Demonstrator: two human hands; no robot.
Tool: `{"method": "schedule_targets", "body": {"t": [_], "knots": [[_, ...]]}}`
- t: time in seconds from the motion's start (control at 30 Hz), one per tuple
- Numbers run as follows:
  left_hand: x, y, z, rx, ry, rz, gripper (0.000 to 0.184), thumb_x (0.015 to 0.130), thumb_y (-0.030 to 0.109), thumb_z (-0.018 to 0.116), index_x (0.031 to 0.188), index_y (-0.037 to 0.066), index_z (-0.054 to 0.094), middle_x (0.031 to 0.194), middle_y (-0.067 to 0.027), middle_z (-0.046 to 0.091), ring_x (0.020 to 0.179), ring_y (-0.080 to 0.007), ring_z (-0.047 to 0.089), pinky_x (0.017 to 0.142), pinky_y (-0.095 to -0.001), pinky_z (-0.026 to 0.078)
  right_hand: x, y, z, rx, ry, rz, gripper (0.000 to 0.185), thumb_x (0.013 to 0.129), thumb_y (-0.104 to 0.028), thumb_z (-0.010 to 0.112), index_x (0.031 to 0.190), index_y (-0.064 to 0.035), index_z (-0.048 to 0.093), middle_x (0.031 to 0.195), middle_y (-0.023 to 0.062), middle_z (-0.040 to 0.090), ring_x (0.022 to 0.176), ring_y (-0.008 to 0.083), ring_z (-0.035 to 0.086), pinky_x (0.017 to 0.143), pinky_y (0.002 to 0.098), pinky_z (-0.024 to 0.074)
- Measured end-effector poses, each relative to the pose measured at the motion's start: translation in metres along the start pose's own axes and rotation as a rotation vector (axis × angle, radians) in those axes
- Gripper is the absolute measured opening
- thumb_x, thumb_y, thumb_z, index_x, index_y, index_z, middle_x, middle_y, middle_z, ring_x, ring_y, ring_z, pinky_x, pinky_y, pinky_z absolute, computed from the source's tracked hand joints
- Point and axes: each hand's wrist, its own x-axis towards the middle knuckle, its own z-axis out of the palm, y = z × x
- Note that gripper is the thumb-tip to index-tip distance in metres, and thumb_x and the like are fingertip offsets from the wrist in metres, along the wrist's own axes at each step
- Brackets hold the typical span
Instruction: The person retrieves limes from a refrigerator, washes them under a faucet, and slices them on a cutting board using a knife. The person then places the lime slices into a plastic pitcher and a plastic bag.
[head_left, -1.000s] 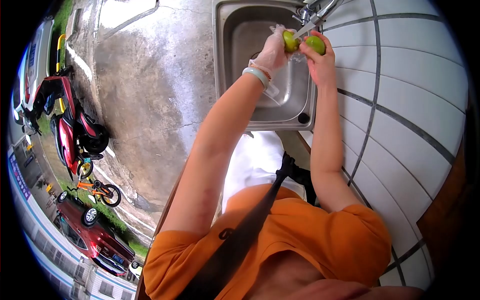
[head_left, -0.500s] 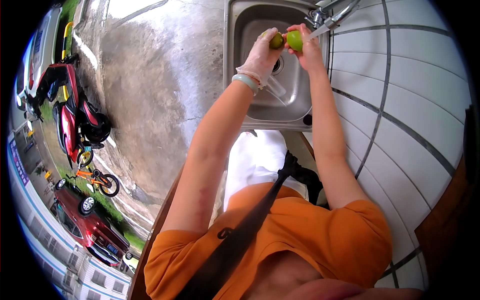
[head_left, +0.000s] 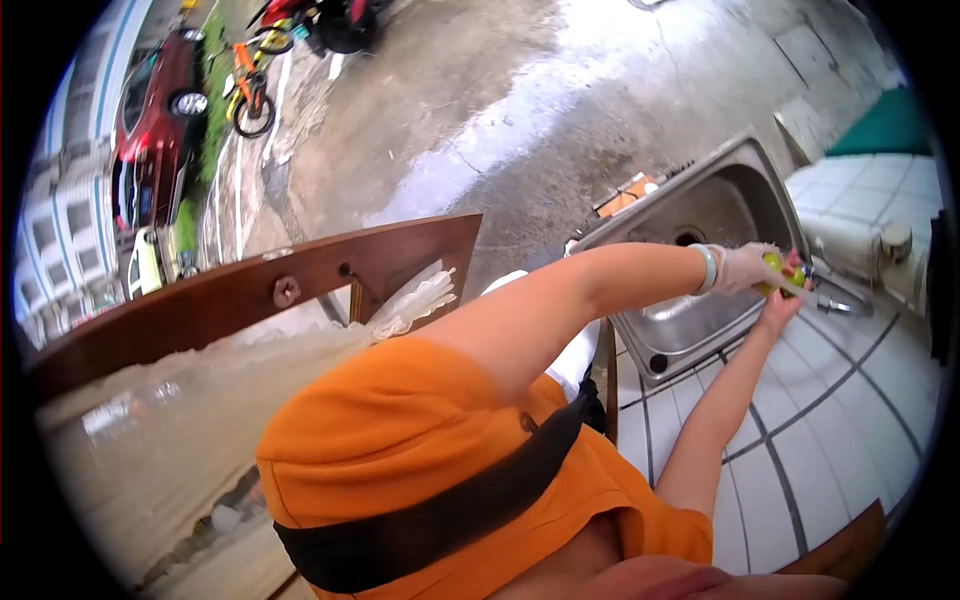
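My left hand point(head_left: 742, 268), in a thin clear glove with a pale bangle at the wrist, is closed around a lime point(head_left: 771, 263). Close against it, my bare right hand point(head_left: 783, 304) has its fingers curled round a second green lime point(head_left: 794, 279). Both hands meet at the tap side of a steel sink point(head_left: 685, 318), right beside the metal tap point(head_left: 838, 306). My fingers partly cover both fruits. Whether water is running over them is hard to make out.
White tiles point(head_left: 815, 400) border the sink. A brown wooden frame point(head_left: 200, 290) with plastic sheeting point(head_left: 200, 400) stands to my left. An orange box-like item point(head_left: 627, 195) is beyond the sink's edge. A red car point(head_left: 155, 130) and orange bicycle point(head_left: 248, 90) are outside.
My view has swung left and tilted, so sink and hands now appear at the right. Both hands have gone closer to the tap, still holding the limes.
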Motion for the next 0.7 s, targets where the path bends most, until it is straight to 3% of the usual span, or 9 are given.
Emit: {"method": "schedule_targets", "body": {"t": [0.07,0.13,0.17,0.2,0.33,0.4,0.47,0.53,0.7], "knots": [[-0.023,-0.002,-0.013,0.741,0.181,0.220,0.037,0.069,0.009,0.070,0.103,0.005,0.055,0.092,-0.0117,0.061,0.090,-0.0258,0.060,0.076,-0.0362,0.049,0.028,0.022,-0.036,1.583,0.041,0.554,0.062,0.074,-0.010,0.061,0.129,0.0029,0.036,0.116,0.0135,0.052,0.096,0.0209,0.050,0.081,0.0351,0.0416],[-0.052,0.010,-0.040,1.519,-0.055,0.355,0.025,0.069,0.014,0.067,0.092,0.009,0.059,0.084,-0.0062,0.062,0.084,-0.0240,0.059,0.073,-0.0399,0.047,0.019,0.013,-0.036,1.553,0.028,0.497,0.066,0.072,-0.010,0.061,0.131,0.0030,0.034,0.114,0.0135,0.051,0.092,0.0211,0.050,0.077,0.0337,0.0412],[-0.058,-0.008,-0.054,2.045,0.005,0.719,0.014,0.067,0.018,0.063,0.080,0.013,0.062,0.078,-0.0007,0.062,0.086,-0.0210,0.056,0.080,-0.0412,0.041,0.015,0.005,-0.034,1.524,0.035,0.419,0.070,0.070,-0.010,0.061,0.132,0.0031,0.032,0.112,0.0136,0.051,0.087,0.0213,0.049,0.072,0.0323,0.0408],[-0.077,-0.005,-0.064,2.144,-0.065,0.894,0.007,0.068,0.020,0.061,0.071,0.015,0.063,0.077,0.0018,0.061,0.092,-0.0190,0.052,0.090,-0.0423,0.034,0.014,0.007,-0.037,1.517,0.119,0.341,0.071,0.069,-0.009,0.062,0.132,0.0033,0.032,0.114,0.0145,0.051,0.090,0.0220,0.050,0.072,0.0319,0.0418],[-0.142,0.006,-0.089,2.185,0.072,0.645,0.012,0.070,0.021,0.060,0.078,0.014,0.065,0.082,-0.0008,0.062,0.102,-0.0217,0.050,0.095,-0.0477,0.030,0.006,0.018,-0.017,1.451,0.224,0.265,0.069,0.073,-0.008,0.061,0.133,0.0039,0.028,0.125,0.0181,0.047,0.108,0.0281,0.050,0.082,0.0385,0.0464],[-0.185,0.011,-0.106,2.001,0.295,0.681,0.023,0.065,0.026,0.067,0.083,0.011,0.064,0.085,-0.0041,0.062,0.102,-0.0234,0.050,0.093,-0.0440,0.033,-0.006,0.003,0.006,1.193,0.148,0.505,0.058,0.076,-0.010,0.062,0.128,0.0025,0.039,0.122,0.0181,0.050,0.110,0.0308,0.050,0.086,0.0405,0.0468],[-0.226,0.024,-0.117,1.891,0.390,0.432,0.022,0.069,0.019,0.064,0.089,0.011,0.061,0.096,-0.0053,0.059,0.106,-0.0236,0.049,0.089,-0.0397,0.037,-0.013,0.021,0.029,0.313,0.011,0.713,0.047,0.075,-0.015,0.065,0.118,0.0009,0.052,0.119,0.0171,0.054,0.109,0.0297,0.052,0.088,0.0393,0.0461],[-0.248,0.004,-0.149,1.799,0.568,0.465,0.025,0.066,0.021,0.068,0.087,0.011,0.062,0.091,-0.0058,0.060,0.100,-0.0234,0.052,0.083,-0.0383,0.039,-0.048,0.018,0.089,-1.358,-0.446,-0.033,0.044,0.074,-0.020,0.068,0.112,-0.0003,0.058,0.117,0.0158,0.057,0.107,0.0269,0.055,0.089,0.0360,0.0447],[-0.365,-0.035,-0.153,1.603,0.750,0.330,0.026,0.068,0.024,0.069,0.088,0.009,0.062,0.086,-0.0099,0.061,0.094,-0.0268,0.055,0.081,-0.0378,0.040,-0.158,0.000,0.282,-1.101,-0.895,-0.159,0.056,0.069,-0.018,0.071,0.119,-0.0004,0.053,0.117,0.0168,0.057,0.106,0.0277,0.055,0.092,0.0341,0.0422]]}}
